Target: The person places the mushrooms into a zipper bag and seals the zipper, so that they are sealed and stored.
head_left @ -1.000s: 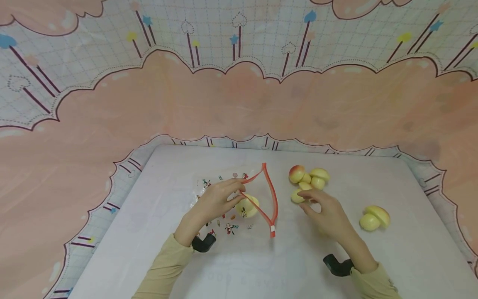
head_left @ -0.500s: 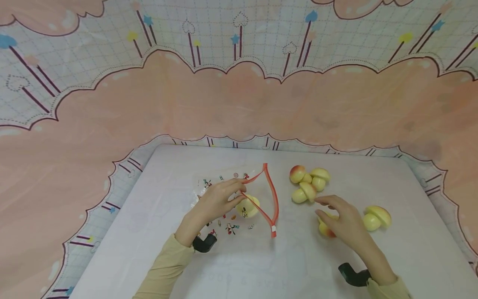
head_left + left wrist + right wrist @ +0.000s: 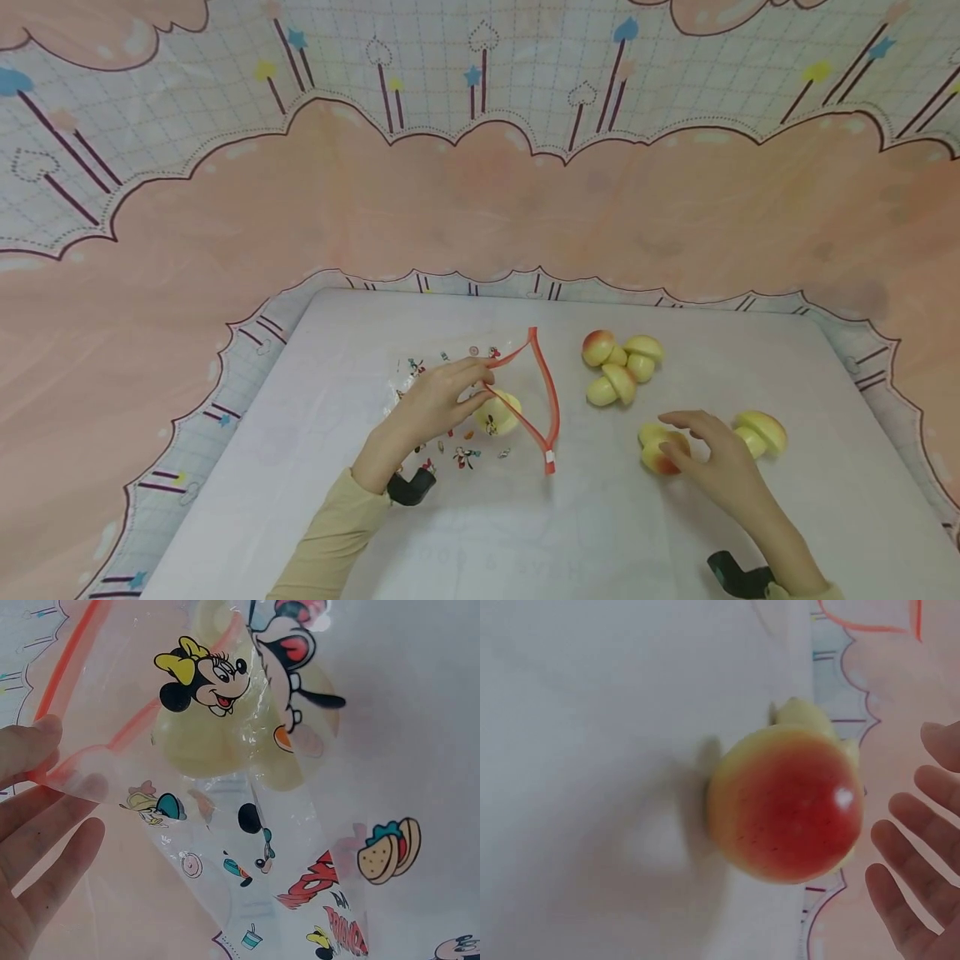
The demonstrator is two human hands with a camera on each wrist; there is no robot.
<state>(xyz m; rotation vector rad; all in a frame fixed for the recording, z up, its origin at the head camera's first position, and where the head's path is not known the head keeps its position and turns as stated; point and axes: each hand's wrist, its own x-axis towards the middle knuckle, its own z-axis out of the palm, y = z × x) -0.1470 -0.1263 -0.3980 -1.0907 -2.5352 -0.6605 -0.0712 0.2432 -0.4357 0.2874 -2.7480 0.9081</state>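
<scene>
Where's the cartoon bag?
In the head view, the bag is on the white table, left of the loose yellow mushrooms, with the left grip pinching its edge.

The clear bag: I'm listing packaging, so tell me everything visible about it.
The transparent bag looks like thin plastic printed with cartoon figures and food. It lies on the white table, mouth toward the person's right, edged by a red strip with a white piece at its near end. The left hand pinches one edge, holding it open; a pale yellow thing shows inside.

Head view: bag (image 3: 476,447) at 6 o'clock glossy clear plastic, red-capped mushroom (image 3: 660,458) at 4 o'clock smooth, shiny, tabletop (image 3: 600,533) matt
</scene>
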